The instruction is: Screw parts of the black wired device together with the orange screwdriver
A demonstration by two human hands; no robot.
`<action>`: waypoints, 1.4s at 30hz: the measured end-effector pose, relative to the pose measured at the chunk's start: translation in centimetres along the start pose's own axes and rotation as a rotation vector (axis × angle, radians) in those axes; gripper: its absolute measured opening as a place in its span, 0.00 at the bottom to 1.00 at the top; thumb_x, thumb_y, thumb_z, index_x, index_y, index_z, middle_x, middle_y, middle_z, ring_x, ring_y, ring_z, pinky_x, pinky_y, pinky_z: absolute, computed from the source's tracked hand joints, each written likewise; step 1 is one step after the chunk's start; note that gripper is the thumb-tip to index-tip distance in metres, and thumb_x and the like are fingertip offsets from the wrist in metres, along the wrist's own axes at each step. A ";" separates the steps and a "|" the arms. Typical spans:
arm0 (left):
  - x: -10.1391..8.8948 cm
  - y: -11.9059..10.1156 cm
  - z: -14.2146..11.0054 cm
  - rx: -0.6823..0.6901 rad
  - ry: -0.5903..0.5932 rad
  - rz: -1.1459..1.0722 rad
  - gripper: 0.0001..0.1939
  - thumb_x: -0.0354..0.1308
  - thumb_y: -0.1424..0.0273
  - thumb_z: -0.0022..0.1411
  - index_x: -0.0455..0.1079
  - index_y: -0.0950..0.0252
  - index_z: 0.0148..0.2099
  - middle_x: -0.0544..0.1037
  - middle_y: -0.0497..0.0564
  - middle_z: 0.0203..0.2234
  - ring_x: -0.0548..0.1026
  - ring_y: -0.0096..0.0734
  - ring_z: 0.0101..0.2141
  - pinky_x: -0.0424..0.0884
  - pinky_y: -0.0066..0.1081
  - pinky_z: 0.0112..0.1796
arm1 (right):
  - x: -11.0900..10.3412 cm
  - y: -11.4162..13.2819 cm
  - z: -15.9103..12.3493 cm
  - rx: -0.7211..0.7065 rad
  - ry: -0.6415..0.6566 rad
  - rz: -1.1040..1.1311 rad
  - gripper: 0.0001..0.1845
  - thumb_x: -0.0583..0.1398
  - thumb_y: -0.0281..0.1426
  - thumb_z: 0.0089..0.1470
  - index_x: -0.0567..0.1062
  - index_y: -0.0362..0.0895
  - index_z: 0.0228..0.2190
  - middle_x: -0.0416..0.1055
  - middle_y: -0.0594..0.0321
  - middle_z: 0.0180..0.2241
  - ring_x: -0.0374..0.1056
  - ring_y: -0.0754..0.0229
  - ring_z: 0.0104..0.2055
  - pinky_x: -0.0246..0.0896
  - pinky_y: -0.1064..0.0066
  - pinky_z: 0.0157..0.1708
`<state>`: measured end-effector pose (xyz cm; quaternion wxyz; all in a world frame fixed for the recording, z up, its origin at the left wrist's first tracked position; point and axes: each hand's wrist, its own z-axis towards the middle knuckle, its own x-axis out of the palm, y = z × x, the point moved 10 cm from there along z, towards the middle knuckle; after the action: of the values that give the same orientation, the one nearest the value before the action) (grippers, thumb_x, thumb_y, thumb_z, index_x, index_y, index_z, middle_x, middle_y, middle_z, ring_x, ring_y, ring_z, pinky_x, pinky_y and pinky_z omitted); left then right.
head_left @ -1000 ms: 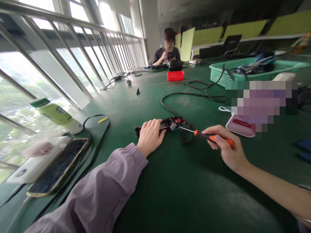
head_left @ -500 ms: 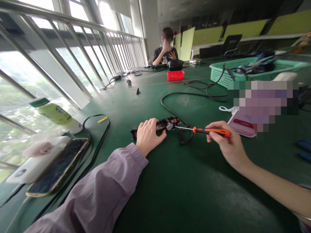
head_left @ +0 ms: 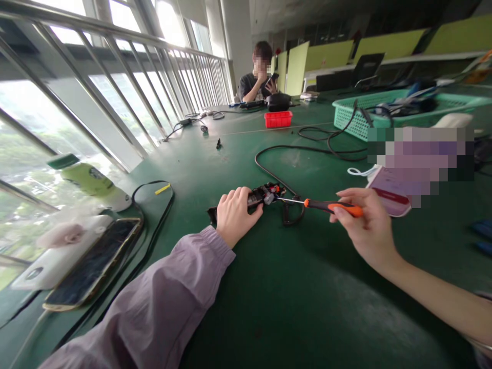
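Observation:
My left hand (head_left: pixel 235 214) lies closed over a small black opened device (head_left: pixel 261 196) on the green table (head_left: pixel 277 287), pinning it down. Exposed wires and parts show at the device's right end, where a black cable (head_left: pixel 277 177) leaves it. My right hand (head_left: pixel 365 228) grips an orange-handled screwdriver (head_left: pixel 326 205), held nearly level. Its metal tip touches the exposed right end of the device.
A phone (head_left: pixel 90 264), a white pack (head_left: pixel 57 256) and a green-capped bottle (head_left: pixel 90 179) lie at the left by the window railing. A teal basket (head_left: pixel 384 115) of cables and a red box (head_left: pixel 278 119) stand farther back. Another person (head_left: pixel 257 79) sits at the far end.
The device has slid slightly left under my left hand. My right hand has levelled the screwdriver and lifted a little. The far person has raised a phone.

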<state>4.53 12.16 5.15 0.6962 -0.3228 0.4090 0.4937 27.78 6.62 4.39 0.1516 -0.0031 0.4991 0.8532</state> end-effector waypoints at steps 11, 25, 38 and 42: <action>0.4 -0.1 0.1 0.033 0.014 -0.013 0.14 0.51 0.60 0.59 0.62 0.63 0.44 0.75 0.51 0.36 0.72 0.38 0.39 0.64 0.36 0.39 | -0.5 0.3 0.0 -0.044 -0.062 -0.053 0.17 0.63 0.33 0.47 0.66 0.49 0.39 0.67 0.63 0.35 0.70 0.60 0.35 0.66 0.65 0.35; 0.5 0.0 0.2 0.040 0.021 -0.009 0.14 0.50 0.60 0.59 0.63 0.64 0.43 0.75 0.52 0.36 0.73 0.39 0.39 0.65 0.36 0.39 | -0.9 1.1 -0.2 -0.112 -0.115 -0.088 0.19 0.64 0.32 0.45 0.66 0.49 0.40 0.66 0.61 0.37 0.68 0.58 0.39 0.65 0.62 0.40; 0.4 0.0 0.2 0.043 0.014 -0.016 0.14 0.51 0.60 0.59 0.63 0.63 0.43 0.75 0.51 0.36 0.73 0.38 0.38 0.65 0.35 0.38 | -0.9 0.9 0.0 -0.106 -0.108 -0.109 0.17 0.63 0.32 0.47 0.67 0.49 0.40 0.67 0.60 0.38 0.69 0.58 0.38 0.66 0.63 0.39; 0.4 0.0 0.2 0.048 0.012 -0.021 0.14 0.50 0.60 0.59 0.63 0.64 0.44 0.75 0.51 0.36 0.73 0.38 0.39 0.65 0.35 0.39 | 1.0 -0.3 0.0 0.036 0.110 -0.149 0.08 0.56 0.36 0.55 0.68 0.47 0.37 0.63 0.70 0.18 0.62 0.65 0.19 0.58 0.71 0.20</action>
<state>4.60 12.51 4.90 0.7064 -0.3133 0.4213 0.4747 26.91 7.03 3.97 0.1870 -0.0846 0.5205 0.8288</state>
